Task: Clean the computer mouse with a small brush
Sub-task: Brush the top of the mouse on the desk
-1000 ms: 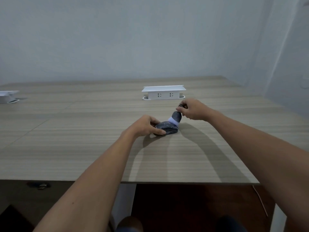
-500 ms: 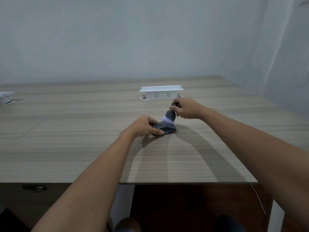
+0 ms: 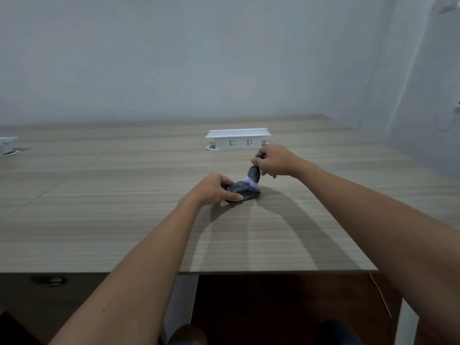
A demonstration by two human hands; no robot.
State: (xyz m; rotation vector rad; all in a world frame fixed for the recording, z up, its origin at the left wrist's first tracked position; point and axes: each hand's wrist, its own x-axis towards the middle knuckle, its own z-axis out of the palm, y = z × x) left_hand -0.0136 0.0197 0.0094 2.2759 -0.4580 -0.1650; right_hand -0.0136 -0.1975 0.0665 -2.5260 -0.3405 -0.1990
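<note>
Both hands work at the centre of my view: the left hand point(image 3: 213, 189) clamps the near end of a dark grey, rounded plastic computer mouse point(image 3: 245, 191), pinning it flat on the pale wood-grain table point(image 3: 99, 220), while the right hand point(image 3: 276, 160) pinches the dark stubby handle of a small brush point(image 3: 253, 176), its pale lilac bristles pressed onto the mouse's far end. Beyond them, I see a white rectangular pop-up socket box point(image 3: 237, 139) standing upright on the tabletop.
</note>
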